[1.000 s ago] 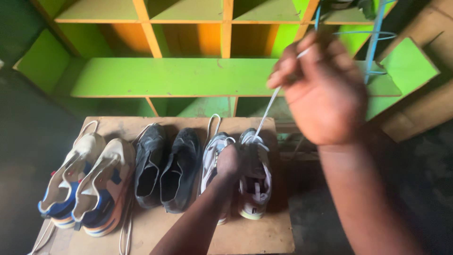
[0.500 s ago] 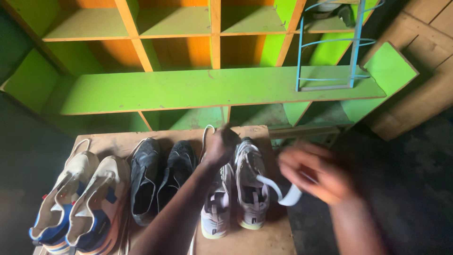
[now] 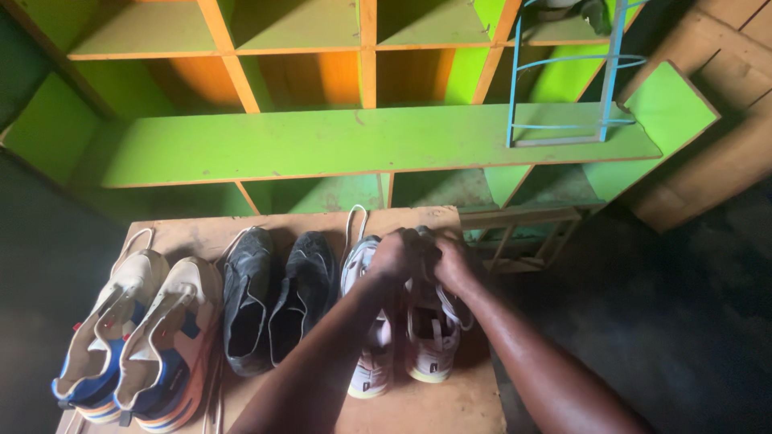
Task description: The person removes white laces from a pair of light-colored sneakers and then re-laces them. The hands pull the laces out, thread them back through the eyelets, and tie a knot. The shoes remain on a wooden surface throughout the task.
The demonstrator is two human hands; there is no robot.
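Low in the middle of the frame, the left hand and right hand meet over the white sneakers (rightmost pair on the wooden table), fingers curled together, seemingly pinching the laces.

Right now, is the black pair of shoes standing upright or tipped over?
Upright. Both black shoes rest on their soles on the wooden board, openings facing up, between the cream-and-blue pair and the white pair.

Matt black shoes (probably leather) on a rough, scuffed wooden table.
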